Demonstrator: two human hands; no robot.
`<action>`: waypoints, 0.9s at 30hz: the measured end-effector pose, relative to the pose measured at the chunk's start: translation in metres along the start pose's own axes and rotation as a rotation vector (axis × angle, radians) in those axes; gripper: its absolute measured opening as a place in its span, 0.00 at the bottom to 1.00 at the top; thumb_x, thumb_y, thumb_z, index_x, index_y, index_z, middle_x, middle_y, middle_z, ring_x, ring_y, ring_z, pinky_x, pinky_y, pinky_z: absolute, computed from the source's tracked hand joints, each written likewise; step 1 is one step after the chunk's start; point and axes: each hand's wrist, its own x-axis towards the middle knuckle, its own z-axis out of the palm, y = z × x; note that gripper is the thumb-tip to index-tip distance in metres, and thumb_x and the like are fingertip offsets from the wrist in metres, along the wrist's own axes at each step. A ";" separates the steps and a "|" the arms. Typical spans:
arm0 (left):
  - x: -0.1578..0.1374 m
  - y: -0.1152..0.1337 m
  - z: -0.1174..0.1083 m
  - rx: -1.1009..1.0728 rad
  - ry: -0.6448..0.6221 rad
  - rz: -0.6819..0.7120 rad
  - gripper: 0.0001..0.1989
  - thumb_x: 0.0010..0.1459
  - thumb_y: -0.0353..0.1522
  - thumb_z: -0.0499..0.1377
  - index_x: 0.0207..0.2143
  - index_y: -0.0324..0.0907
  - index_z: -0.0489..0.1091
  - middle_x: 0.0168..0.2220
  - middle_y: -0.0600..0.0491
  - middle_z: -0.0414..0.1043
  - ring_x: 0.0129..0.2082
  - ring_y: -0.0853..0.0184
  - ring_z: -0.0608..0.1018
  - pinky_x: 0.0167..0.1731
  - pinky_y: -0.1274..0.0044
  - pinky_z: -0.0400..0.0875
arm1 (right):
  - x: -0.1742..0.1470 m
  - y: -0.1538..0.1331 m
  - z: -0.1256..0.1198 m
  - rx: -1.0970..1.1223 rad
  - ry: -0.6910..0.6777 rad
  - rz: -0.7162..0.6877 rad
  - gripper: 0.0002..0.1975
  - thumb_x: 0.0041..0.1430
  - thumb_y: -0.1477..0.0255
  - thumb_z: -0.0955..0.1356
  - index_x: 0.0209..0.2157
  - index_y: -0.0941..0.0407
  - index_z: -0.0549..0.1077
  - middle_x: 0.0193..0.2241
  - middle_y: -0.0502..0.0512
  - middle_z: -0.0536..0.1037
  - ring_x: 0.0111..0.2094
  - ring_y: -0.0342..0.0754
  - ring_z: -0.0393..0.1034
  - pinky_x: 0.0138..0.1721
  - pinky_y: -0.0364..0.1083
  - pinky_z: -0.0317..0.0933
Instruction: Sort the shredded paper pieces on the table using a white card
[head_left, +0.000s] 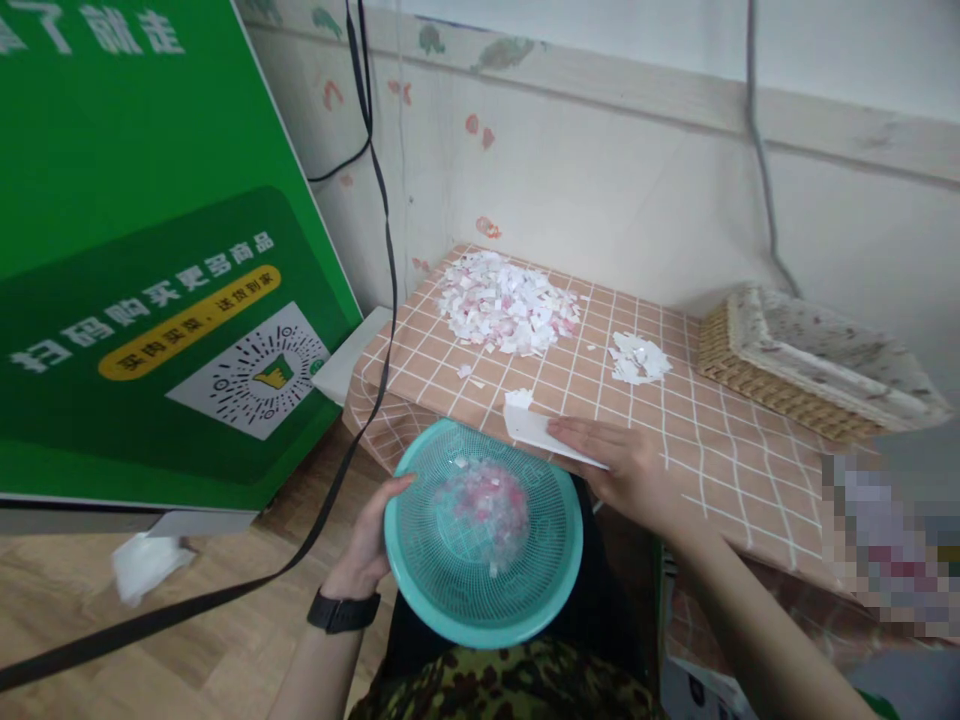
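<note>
My left hand [371, 535] grips the left rim of a turquoise plastic colander [401, 585], which is held just below the table's front edge. White and pink paper scraps [491, 505] lie inside it. My right hand [619, 460] is closed on a flat white card [529, 425], tilted against the tabletop near that edge. A few white scraps [519, 398] sit at the card's far end. Farther back are a large heap of white and pinkish paper scraps [502, 305] and a smaller white pile [639, 358].
A brown checked cloth [585, 375] covers the table [712, 450]. At the right stands a lined wicker basket [787, 385]. A green sign [150, 200] rises on the left, with a black strap [386, 300] hanging before it. A white bag-like thing [148, 565] lies on the floor.
</note>
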 end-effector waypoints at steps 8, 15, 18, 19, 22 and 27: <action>-0.001 -0.001 0.002 0.023 0.002 -0.015 0.08 0.51 0.31 0.59 0.27 0.34 0.75 0.23 0.48 0.78 0.20 0.63 0.78 0.25 0.73 0.73 | -0.028 0.020 0.004 -0.424 0.298 0.352 0.17 0.57 0.76 0.63 0.49 0.53 0.71 0.42 0.54 0.77 0.39 0.50 0.74 0.40 0.48 0.70; 0.001 -0.007 0.003 0.031 0.006 -0.030 0.07 0.50 0.31 0.60 0.27 0.35 0.74 0.22 0.48 0.78 0.20 0.63 0.77 0.24 0.73 0.74 | -0.011 -0.013 0.016 -0.283 0.043 -0.009 0.25 0.55 0.80 0.63 0.55 0.55 0.64 0.52 0.55 0.71 0.53 0.50 0.64 0.52 0.52 0.63; 0.003 -0.009 0.003 0.030 0.018 -0.016 0.05 0.49 0.29 0.60 0.27 0.35 0.74 0.23 0.49 0.78 0.21 0.64 0.78 0.25 0.74 0.74 | -0.001 -0.017 0.030 -0.363 -0.036 -0.076 0.25 0.55 0.81 0.62 0.55 0.59 0.64 0.52 0.57 0.70 0.55 0.52 0.62 0.52 0.53 0.62; 0.003 -0.010 0.003 0.033 0.025 -0.016 0.05 0.49 0.29 0.60 0.26 0.35 0.74 0.23 0.49 0.78 0.20 0.64 0.78 0.25 0.74 0.74 | 0.000 -0.016 0.033 -0.400 -0.039 -0.062 0.25 0.55 0.81 0.62 0.55 0.59 0.64 0.52 0.57 0.70 0.55 0.52 0.62 0.52 0.53 0.62; 0.002 -0.009 0.005 0.047 0.036 -0.019 0.05 0.49 0.29 0.60 0.26 0.35 0.75 0.22 0.48 0.78 0.19 0.63 0.77 0.23 0.74 0.74 | -0.001 -0.008 0.038 -0.487 -0.003 0.038 0.26 0.54 0.84 0.60 0.56 0.59 0.62 0.53 0.58 0.69 0.54 0.52 0.63 0.50 0.53 0.63; 0.000 -0.008 0.008 0.037 0.068 -0.014 0.05 0.49 0.28 0.60 0.25 0.35 0.74 0.21 0.49 0.77 0.19 0.64 0.77 0.23 0.74 0.74 | -0.009 0.010 0.029 -0.548 0.185 0.233 0.24 0.55 0.83 0.60 0.54 0.59 0.65 0.49 0.59 0.73 0.47 0.49 0.69 0.45 0.46 0.65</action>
